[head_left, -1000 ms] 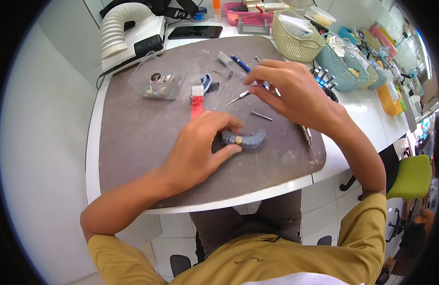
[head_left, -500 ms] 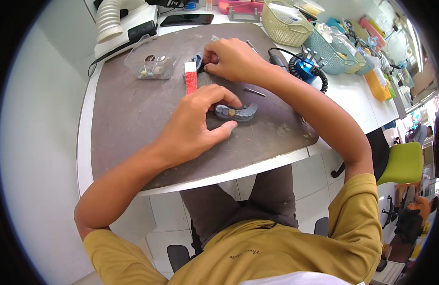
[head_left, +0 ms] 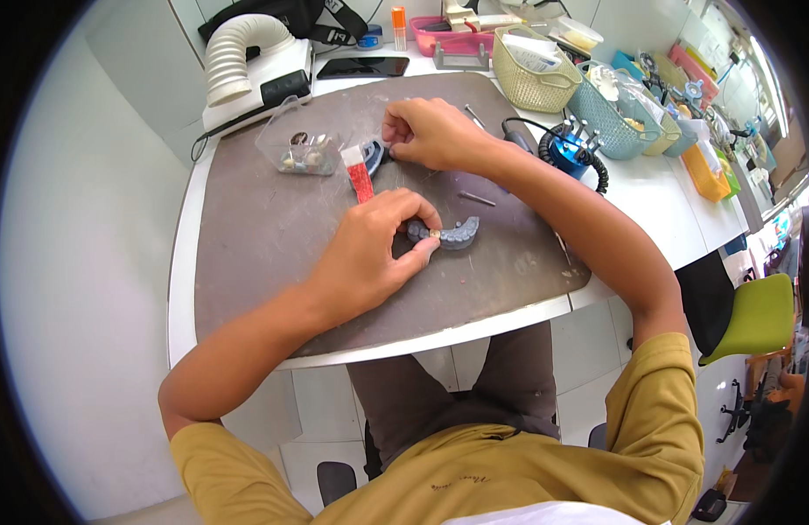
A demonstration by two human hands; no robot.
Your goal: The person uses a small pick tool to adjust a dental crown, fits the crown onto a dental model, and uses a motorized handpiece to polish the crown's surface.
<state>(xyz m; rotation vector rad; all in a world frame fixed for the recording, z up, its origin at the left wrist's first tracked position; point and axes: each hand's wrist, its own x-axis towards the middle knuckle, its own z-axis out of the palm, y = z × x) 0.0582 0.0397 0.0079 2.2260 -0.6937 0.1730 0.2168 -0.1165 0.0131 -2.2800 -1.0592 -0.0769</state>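
A grey dental model (head_left: 461, 233), an arch of teeth, lies on the brown mat. My left hand (head_left: 369, 245) is at its left end, thumb and forefinger closed on a small yellowish tooth crown (head_left: 435, 234) on the model. A red strip with a white end (head_left: 360, 178) sticks out beyond the left knuckles; whether the hand grips it I cannot tell. Farther back, my right hand (head_left: 435, 133) has its fingers curled together beside a second grey dental model (head_left: 375, 157). What those fingers hold, if anything, is hidden.
A clear plastic box (head_left: 304, 153) of small pieces stands at the left. A metal pin (head_left: 477, 199) lies right of the hands. Behind are a white hose unit (head_left: 247, 66), a phone (head_left: 363, 67), baskets (head_left: 535, 74) and a blue bur stand (head_left: 569, 150).
My left thumb and forefinger have closed from an open spread onto the crown. The right hand stays by the second model, its fingers still curled. The whole view has shifted slightly.
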